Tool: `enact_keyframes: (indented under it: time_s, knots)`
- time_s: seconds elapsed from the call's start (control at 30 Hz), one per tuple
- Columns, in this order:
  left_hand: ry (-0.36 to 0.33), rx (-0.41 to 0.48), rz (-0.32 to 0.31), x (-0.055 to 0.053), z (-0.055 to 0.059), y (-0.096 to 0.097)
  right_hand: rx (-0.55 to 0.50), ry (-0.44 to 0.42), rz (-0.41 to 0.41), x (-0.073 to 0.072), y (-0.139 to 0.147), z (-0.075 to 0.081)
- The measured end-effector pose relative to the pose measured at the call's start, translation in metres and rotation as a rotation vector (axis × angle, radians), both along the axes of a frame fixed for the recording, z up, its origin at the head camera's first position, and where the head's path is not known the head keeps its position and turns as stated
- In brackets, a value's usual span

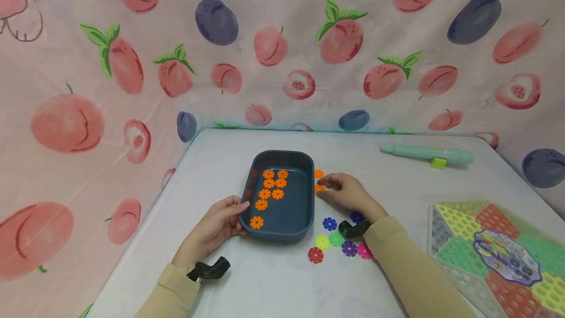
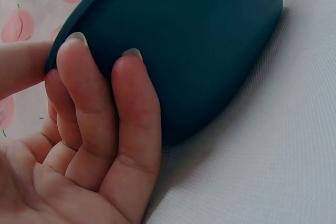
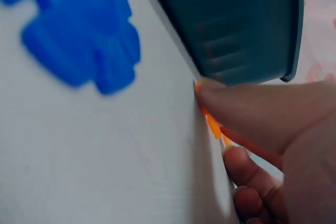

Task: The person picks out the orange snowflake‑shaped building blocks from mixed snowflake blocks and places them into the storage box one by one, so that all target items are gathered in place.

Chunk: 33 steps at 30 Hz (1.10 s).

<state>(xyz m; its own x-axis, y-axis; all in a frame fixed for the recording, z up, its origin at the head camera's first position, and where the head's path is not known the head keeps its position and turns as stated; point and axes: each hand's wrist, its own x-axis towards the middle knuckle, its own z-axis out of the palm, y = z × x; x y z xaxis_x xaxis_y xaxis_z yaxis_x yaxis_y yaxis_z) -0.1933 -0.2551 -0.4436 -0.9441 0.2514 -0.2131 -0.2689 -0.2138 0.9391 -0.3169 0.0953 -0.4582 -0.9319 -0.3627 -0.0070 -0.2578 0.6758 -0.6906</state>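
My left hand [image 1: 219, 225] holds a dark blue-grey rectangular tray [image 1: 279, 236] at its left side, thumb over the rim and fingers against the outer wall [image 2: 189, 51]. Inside the tray lie several orange notched plastic discs [image 1: 261, 204], mostly grouped toward the left. Beyond the tray's right wall, my right hand [image 1: 350, 194] has thumb and forefinger at opposite edges of an orange notched disc [image 1: 319, 189] low on the table. In the right wrist view the thumb tip covers part of that orange disc [image 3: 212, 125]. Another orange disc [image 1: 319, 173] lies just behind it.
Discs in blue [image 1: 329, 224], red [image 1: 315, 255], yellow [image 1: 322, 242], green [image 1: 336, 239], purple [image 1: 349, 248] and pink [image 1: 364, 251] lie near my right wrist. A clear case of coloured discs [image 1: 490, 254] stands at the right. Behind it is a mint-green stick-like object [image 1: 425, 153].
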Motion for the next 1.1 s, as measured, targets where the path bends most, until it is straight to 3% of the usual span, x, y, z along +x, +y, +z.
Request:
enact_keyframes:
  time_s: [0.2,0.53,1.1]
  knots:
    - [0.006,0.005,-0.003,0.0013,0.001,0.0002,0.005,0.024,0.005,0.0015,0.0001,0.0001]
    - [0.01,0.008,-0.003,0.0012,0.0013,0.0006,-0.024,-0.069,0.0,0.0058,0.0024,0.0079]
    - [0.011,-0.001,0.005,0.0013,-0.001,-0.0002,-0.097,-0.083,-0.044,0.0028,0.0026,0.0045]
